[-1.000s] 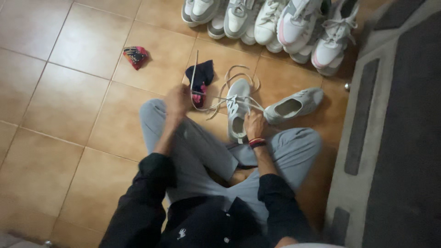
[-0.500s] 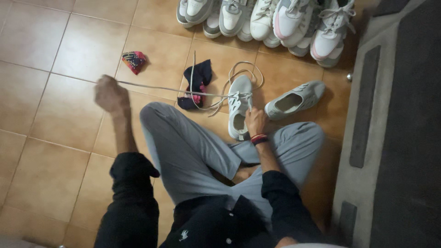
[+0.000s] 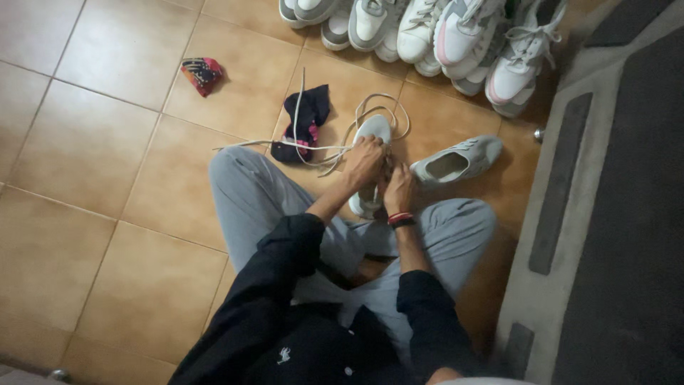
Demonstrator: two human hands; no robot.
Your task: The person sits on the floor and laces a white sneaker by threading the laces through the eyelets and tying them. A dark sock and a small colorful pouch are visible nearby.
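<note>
Your left hand [image 3: 363,162] and right hand [image 3: 397,188] meet over a pale grey shoe [image 3: 372,132] on the tiled floor [image 3: 107,142] between your knees, each grip closed at the lacing; exactly what the fingers pinch cannot be told. A white lace [image 3: 299,146] trails left from the shoe and loops past its toe. Its mate [image 3: 456,160] lies just beside it on the right. A dark sock [image 3: 303,117] sits to the left, a small red cloth [image 3: 201,73] farther off, and a row of sneakers [image 3: 442,32] lines the top edge.
</note>
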